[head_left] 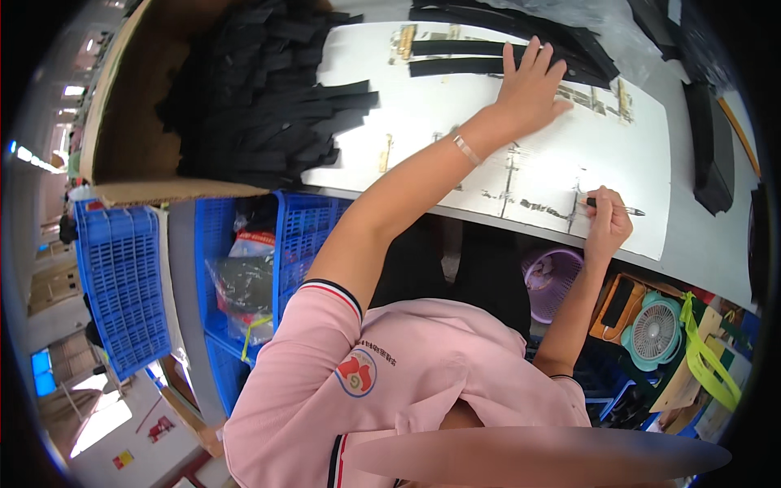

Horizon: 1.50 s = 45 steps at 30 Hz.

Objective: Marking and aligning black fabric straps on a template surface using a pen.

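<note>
Head view, looking down over a pink shirt at a white work board [537, 154], streaked with dark marks and bits of tan tape, lying on a grey table [700, 236]. Far left, a cardboard box [122, 122] heaped with flat black strips [260, 89]; more black strips [488, 45] stacked at the board's far edge beside clear plastic wrap. Below the table edge: blue slotted plastic crates [122, 276], a purple basket [549, 281], a small teal fan [655, 329]. Left hand [530, 85] stretched forward, fingers spread and flat, pressing on one long black strip [455, 67] at the top of the board. Right hand [606, 221] near the board's lower right corner, fingers pinched around a thin dark pen-like tool [616, 206], tip resting on the white surface, well apart from the strip
</note>
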{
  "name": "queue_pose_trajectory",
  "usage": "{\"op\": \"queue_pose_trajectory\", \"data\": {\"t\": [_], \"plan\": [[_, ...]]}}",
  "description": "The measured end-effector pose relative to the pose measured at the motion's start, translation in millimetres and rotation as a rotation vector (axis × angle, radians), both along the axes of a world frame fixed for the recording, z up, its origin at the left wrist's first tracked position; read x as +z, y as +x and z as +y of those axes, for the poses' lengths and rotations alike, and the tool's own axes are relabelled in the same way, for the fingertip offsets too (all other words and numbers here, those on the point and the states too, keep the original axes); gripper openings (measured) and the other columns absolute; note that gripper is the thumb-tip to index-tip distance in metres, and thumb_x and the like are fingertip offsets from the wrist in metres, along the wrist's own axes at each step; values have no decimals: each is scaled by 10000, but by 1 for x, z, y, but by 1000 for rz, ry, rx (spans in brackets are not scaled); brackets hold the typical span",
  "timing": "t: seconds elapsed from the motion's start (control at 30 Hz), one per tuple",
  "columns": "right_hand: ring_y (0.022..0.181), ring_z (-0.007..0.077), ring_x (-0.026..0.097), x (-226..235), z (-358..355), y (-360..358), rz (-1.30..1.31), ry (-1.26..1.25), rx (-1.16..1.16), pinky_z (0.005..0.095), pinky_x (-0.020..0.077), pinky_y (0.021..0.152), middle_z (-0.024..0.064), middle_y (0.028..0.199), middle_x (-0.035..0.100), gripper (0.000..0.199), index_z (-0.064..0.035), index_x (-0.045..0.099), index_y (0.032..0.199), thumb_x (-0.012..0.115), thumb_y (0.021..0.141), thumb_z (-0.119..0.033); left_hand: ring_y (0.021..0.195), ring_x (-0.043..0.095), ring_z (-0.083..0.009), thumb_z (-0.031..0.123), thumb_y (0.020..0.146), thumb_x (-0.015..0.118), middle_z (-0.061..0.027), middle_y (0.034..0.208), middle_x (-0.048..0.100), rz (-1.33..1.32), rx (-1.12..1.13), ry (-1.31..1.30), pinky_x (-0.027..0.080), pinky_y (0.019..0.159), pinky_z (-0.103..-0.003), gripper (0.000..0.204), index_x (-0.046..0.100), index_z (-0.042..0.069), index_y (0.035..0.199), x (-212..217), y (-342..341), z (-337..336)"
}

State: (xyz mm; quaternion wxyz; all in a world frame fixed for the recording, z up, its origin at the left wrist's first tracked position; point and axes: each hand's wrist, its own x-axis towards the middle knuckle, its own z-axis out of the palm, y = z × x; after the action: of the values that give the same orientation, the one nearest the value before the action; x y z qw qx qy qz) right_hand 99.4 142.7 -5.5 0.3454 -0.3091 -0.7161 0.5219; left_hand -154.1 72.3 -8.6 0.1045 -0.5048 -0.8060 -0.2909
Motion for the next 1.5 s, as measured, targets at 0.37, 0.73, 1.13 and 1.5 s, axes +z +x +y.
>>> {"op": "queue_pose_trajectory", "data": {"t": [0.37, 0.73, 1.13, 1.5], "plan": [[664, 41, 551, -5, 4, -4, -36, 38, 29, 202, 431, 616, 10, 813, 700, 236, -2, 759, 910, 657, 1037, -174, 1463, 419, -358, 18, 913, 633, -173, 1462, 560, 136, 565, -145, 134, 1241, -621, 409, 650, 79, 1316, 12, -14, -254], [694, 43, 568, -10, 6, -5, -78, 47, 24, 207, 450, 630, 2, 817, 681, 233, -5, 751, 931, 652, 1045, -184, 1131, 633, -305, 90, 899, 717, -115, 1121, 711, 186, 529, 71, 330, 1179, -515, 224, 712, 51, 1119, 25, -33, -273], [667, 49, 553, -6, 3, -6, -48, 67, 2, 208, 454, 622, 6, 742, 652, 214, 38, 759, 968, 681, 1019, -155, 962, 714, -295, 117, 945, 680, -109, 1015, 759, 254, 206, 17, 533, 893, -376, 128, 777, 35, 962, 57, -8, -239], [726, 103, 638, 17, -61, -8, 44, 162, -31, 263, 504, 670, 45, 892, 735, 218, -36, 732, 1216, 656, 1019, -89, 865, 683, -276, 164, 867, 792, -80, 930, 735, -298, -133, 54, 537, 779, -375, 134, 778, 67, 958, 27, 96, -117]]}}
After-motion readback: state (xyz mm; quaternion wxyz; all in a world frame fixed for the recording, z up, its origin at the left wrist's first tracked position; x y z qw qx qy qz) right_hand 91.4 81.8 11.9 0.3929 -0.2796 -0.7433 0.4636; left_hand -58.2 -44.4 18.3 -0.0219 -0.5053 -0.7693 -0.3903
